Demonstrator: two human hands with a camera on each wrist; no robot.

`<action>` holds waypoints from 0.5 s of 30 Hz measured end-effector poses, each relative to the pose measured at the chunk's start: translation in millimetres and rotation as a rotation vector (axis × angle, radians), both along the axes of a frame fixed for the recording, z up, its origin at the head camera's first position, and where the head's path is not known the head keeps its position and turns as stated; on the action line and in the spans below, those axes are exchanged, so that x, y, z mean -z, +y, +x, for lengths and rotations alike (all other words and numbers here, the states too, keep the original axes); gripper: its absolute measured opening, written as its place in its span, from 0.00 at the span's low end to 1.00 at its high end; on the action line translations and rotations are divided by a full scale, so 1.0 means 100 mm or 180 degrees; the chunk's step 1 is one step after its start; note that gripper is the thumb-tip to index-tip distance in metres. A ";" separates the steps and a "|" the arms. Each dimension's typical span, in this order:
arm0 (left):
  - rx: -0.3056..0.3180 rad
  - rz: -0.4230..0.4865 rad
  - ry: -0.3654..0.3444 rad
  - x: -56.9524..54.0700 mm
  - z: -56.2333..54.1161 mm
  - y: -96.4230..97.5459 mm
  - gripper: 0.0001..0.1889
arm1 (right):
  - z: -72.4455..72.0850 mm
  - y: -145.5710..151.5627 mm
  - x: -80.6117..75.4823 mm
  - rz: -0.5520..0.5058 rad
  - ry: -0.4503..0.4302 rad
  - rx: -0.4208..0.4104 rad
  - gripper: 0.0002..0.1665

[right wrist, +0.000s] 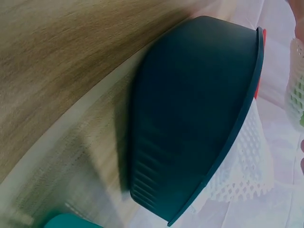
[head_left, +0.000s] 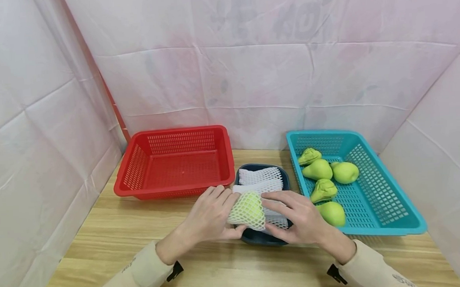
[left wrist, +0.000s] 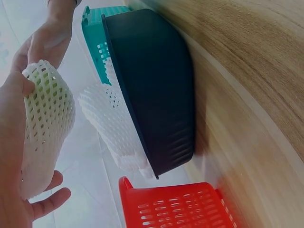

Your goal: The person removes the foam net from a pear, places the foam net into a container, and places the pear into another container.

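A green pear [head_left: 252, 206] in a white foam net sleeve [left wrist: 47, 123] is held up over the dark blue basin [head_left: 264, 240]. My left hand [head_left: 214, 214] grips it from the left, fingers over the top and thumb below. From the other side my right hand [head_left: 297, 216] pinches the sleeve's right end between fingertips and thumb. More white foam nets [head_left: 260, 176] lie in the basin under the hands. In the right wrist view only part of the netted pear [right wrist: 297, 90] shows at the right edge.
A red basket [head_left: 176, 168] with nothing in it stands at back left. On the right, a teal basket [head_left: 383, 191] holds several green pears [head_left: 318, 169], some with a wrinkled surface. Light cloth walls [head_left: 249, 72] enclose the wooden table [head_left: 148, 227] behind and at both sides.
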State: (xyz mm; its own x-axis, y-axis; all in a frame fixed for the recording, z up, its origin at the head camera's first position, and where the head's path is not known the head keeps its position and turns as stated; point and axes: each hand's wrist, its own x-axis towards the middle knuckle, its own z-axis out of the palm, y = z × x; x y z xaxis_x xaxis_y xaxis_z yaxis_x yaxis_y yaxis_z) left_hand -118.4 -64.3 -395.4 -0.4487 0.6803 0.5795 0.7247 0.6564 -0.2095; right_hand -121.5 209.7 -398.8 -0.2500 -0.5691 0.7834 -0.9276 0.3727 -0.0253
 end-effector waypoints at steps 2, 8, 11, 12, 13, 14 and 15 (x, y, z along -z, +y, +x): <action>0.0029 -0.0012 0.0013 0.00 0.00 0.00 0.36 | -0.01 0.00 0.00 0.0029 0.0065 -0.0034 0.27; 0.0101 -0.0015 0.0011 -0.01 0.00 0.00 0.37 | -0.02 -0.02 0.01 0.0134 0.0110 -0.0090 0.27; 0.0134 -0.0012 0.0027 -0.01 -0.01 0.01 0.36 | -0.02 -0.02 0.01 0.0238 0.0143 -0.0057 0.26; 0.0145 -0.0017 0.0033 -0.01 -0.01 0.01 0.36 | -0.02 -0.02 0.00 0.0279 0.0159 -0.0048 0.26; 0.0159 -0.0019 0.0045 -0.01 -0.01 0.02 0.36 | -0.02 -0.02 0.00 0.0321 0.0171 -0.0039 0.26; 0.0174 -0.0024 0.0063 0.00 -0.02 0.03 0.35 | -0.02 -0.02 0.00 0.0369 0.0190 -0.0024 0.26; 0.0189 -0.0027 0.0076 0.00 -0.02 0.03 0.35 | -0.03 -0.02 0.00 0.0410 0.0207 -0.0018 0.26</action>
